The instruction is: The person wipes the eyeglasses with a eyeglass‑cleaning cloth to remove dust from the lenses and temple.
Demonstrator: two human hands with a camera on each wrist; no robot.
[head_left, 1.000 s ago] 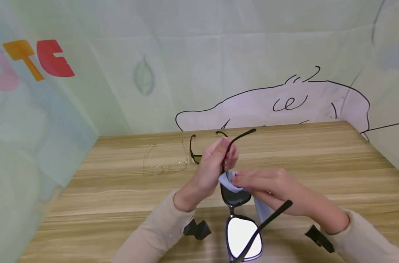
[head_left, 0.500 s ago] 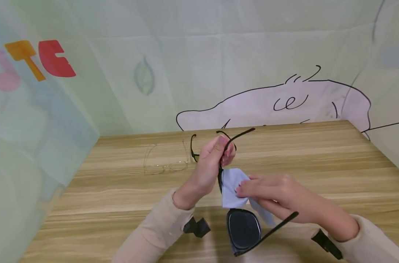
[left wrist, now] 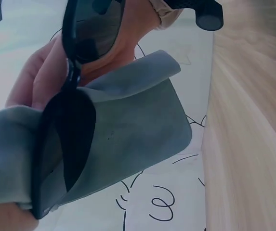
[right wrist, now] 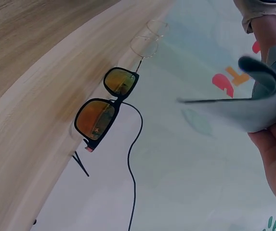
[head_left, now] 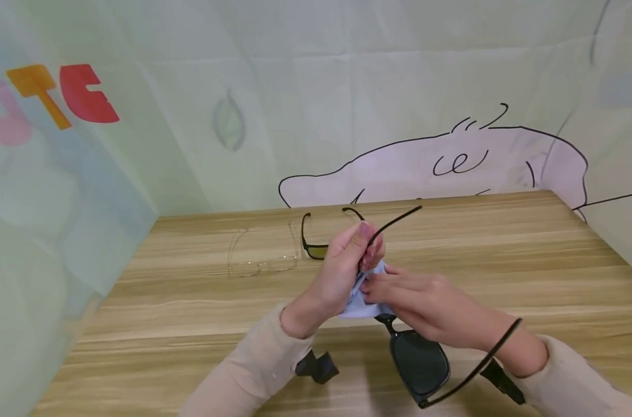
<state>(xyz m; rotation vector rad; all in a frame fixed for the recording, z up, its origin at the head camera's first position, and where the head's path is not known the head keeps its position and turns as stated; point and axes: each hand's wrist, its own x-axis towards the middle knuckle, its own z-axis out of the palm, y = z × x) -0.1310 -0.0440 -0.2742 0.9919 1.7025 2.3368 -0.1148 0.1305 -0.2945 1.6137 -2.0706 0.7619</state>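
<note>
My left hand (head_left: pixel 342 263) grips a pair of black sunglasses (head_left: pixel 420 362) by one temple, whose tip sticks out above the fist. The other lens hangs low over the table, its temple reaching up to the right past my right forearm. With my right hand (head_left: pixel 425 298) I pinch a light blue cloth (head_left: pixel 363 307) around the lens nearest the left fist, covering most of it in the head view. In the left wrist view the cloth (left wrist: pixel 138 130) spreads behind that lens and wraps its outer side. The right wrist view shows the cloth (right wrist: pixel 239 113) folded over at one end.
Black-framed sunglasses with yellowish lenses (head_left: pixel 316 252) lie at the back of the wooden table (head_left: pixel 191 313), partly behind my left hand. Left of them rest thin wire-framed glasses (head_left: pixel 264 266). A printed fabric backdrop (head_left: pixel 305 116) rises behind the table. Black mounts (head_left: pixel 321 368) sit at both wrists.
The cloth went from spread flat over the upper lens to bunched around it. My left hand shifted slightly right and down, and the sunglasses' lower lens swung right. The right fingers moved closer to the left fist.
</note>
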